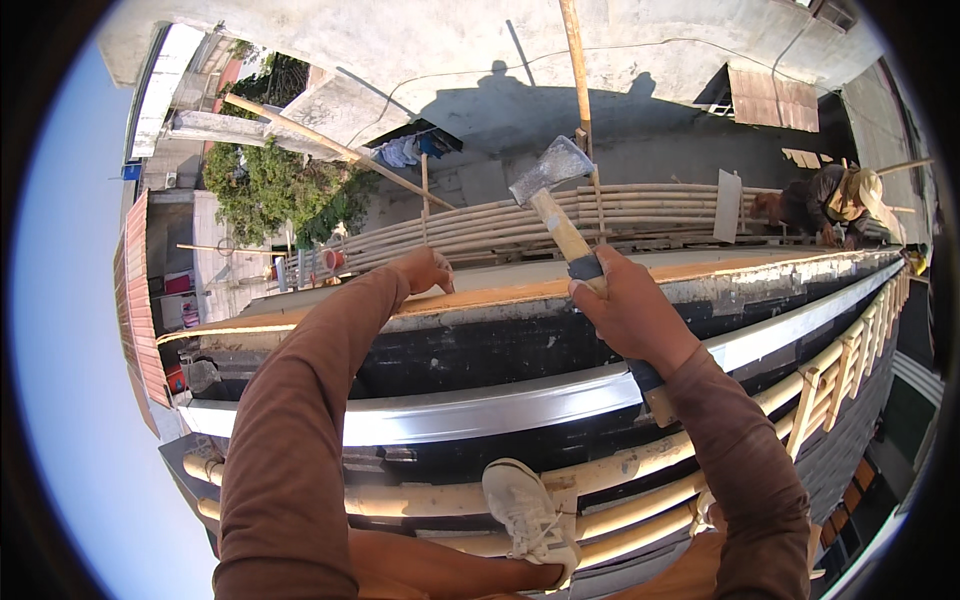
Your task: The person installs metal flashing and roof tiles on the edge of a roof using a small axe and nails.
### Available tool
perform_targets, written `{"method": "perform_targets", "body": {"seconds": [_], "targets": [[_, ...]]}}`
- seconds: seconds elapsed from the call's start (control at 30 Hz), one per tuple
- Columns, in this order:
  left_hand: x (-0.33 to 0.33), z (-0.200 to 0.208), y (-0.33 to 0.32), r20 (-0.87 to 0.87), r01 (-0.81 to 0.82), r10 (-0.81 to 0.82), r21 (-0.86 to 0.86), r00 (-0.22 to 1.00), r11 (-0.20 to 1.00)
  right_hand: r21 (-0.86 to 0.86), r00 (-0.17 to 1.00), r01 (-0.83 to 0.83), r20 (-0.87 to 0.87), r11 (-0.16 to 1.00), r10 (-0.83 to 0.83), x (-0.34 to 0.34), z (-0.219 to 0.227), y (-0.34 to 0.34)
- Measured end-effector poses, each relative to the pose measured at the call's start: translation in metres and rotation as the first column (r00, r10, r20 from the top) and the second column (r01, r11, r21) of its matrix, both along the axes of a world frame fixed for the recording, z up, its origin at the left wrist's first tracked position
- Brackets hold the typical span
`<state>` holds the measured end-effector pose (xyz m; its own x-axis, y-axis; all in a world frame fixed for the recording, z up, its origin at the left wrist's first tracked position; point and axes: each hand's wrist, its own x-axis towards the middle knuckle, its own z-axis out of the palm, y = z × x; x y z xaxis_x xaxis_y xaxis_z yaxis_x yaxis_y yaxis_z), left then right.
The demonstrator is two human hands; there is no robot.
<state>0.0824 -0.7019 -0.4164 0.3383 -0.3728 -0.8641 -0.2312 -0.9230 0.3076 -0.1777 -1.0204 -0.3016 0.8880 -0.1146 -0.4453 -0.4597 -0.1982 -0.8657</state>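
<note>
My right hand [640, 310] is closed round the handle of a hatchet [562, 225]. Its worn grey metal head is raised above the ledge, and the pale wooden handle is wrapped partly in dark tape. My left hand [422, 270] reaches to a long orange-brown wooden board [510, 293] along the top of the wall. Its fingers bend down over the board's far edge, their tips partly hidden. Below the board runs a dark wall face with a shiny metal channel [490, 408] across it.
Bamboo poles [420, 498] lashed as scaffolding run under my white shoe [525, 510]. More bamboo rails [500, 212] line the far side, and an upright pole [577, 60] stands ahead. At far right a co-worker [850, 200] bends over the ledge. A drop to the ground lies beyond.
</note>
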Motion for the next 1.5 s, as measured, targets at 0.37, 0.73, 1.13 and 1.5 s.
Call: {"method": "perform_targets", "body": {"seconds": [0.37, 0.73, 1.13, 1.5], "targets": [[-0.014, 0.026, -0.034, 0.02, -0.083, 0.081, 0.14, 0.996, 0.987, -0.37, 0.949, -0.315, -0.143, 0.874, 0.282, 0.044, -0.025, -0.029], [-0.015, 0.034, -0.039, 0.006, -0.118, 0.118, 0.147, 0.993, 0.982, -0.351, 0.917, -0.389, -0.234, 0.852, 0.323, 0.116, -0.057, 0.049], [-0.01, 0.013, -0.017, 0.011, -0.091, 0.091, 0.056, 0.996, 0.994, -0.356, 0.964, -0.261, -0.154, 0.897, 0.219, 0.126, -0.065, 0.051], [-0.012, 0.026, -0.032, 0.027, 0.008, -0.011, 0.115, 1.0, 0.993, -0.369, 0.938, -0.34, -0.203, 0.865, 0.282, 0.125, -0.078, 0.047]]}}
